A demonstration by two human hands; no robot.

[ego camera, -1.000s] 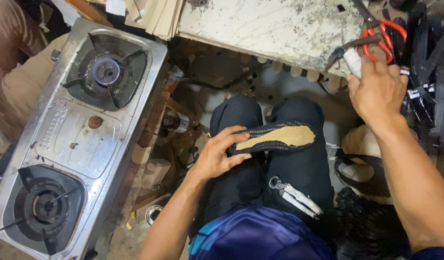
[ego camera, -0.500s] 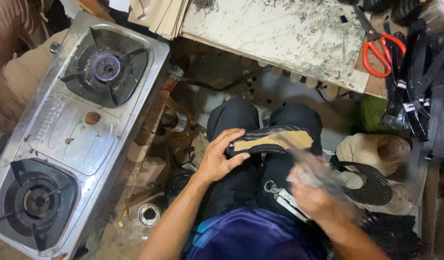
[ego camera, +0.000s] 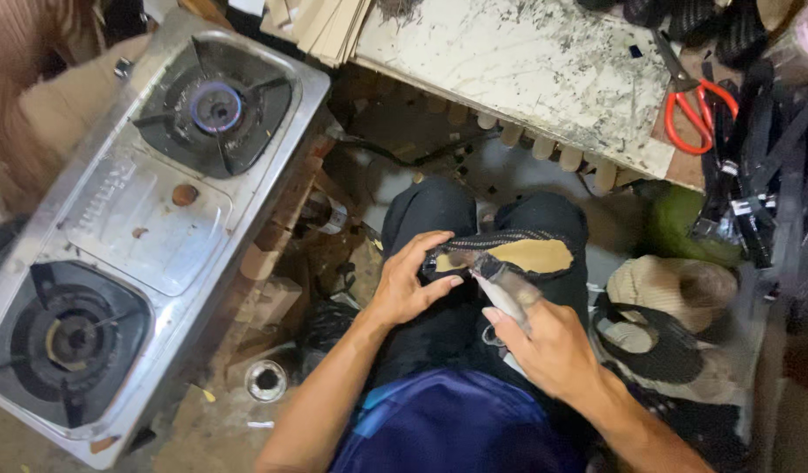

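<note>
A tan sandal sole with a black woven edge (ego camera: 531,254) lies across my knees. My left hand (ego camera: 411,282) grips its near end, fingers curled over the black edge. My right hand (ego camera: 544,343) is closed around a small grey tube-like object (ego camera: 500,285), whose tip touches the sole close to my left fingers. What the grey object is exactly, I cannot tell. Both forearms come up from the bottom of the head view, over my dark trousers and blue shirt.
A steel two-burner gas stove (ego camera: 133,210) stands at the left, its far burner lit blue. A stained white board (ego camera: 518,70) lies ahead, with red-handled scissors (ego camera: 697,109) at its right end. Black straps (ego camera: 758,166) hang at the right; finished sandals (ego camera: 658,324) lie beside my right knee.
My right hand came down from the scissors area at the upper right to my lap, now holding the grey object against the sole. My left hand kept its grip.
</note>
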